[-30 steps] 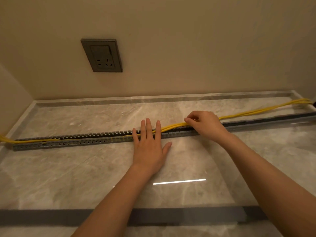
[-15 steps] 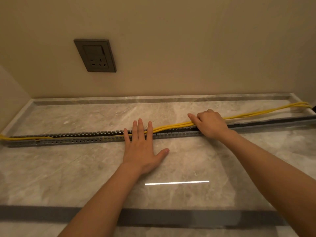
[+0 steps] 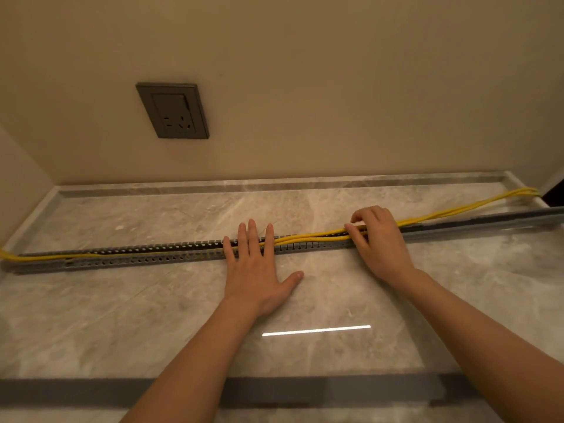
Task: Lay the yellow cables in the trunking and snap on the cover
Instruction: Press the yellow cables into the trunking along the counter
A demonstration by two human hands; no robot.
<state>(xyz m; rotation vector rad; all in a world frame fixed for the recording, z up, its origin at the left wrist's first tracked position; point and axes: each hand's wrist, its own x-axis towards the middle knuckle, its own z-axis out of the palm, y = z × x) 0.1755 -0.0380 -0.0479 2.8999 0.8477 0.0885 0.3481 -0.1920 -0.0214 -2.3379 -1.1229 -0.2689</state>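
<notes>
Beige wall (image 3: 335, 87) at back; marble-patterned floor (image 3: 122, 315) in front of it, with a raised marble border along the wall.

Grey slotted trunking (image 3: 146, 257) lies on the floor, running left to right, top open. A long grey strip (image 3: 335, 389), possibly the cover, lies flat near the bottom edge, well apart from the trunking.

Yellow cables (image 3: 305, 239): seated inside the trunking on the left stretch; right of centre they rise out of the channel and trail over the floor toward the far right corner.

Dark grey wall socket (image 3: 173, 111) on the wall, upper left.

Left hand (image 3: 256, 270): flat, fingers spread, palm on the floor, fingertips resting across the trunking.

Right hand (image 3: 378, 236): fingers curled, pinching the cables at the trunking's top edge.
</notes>
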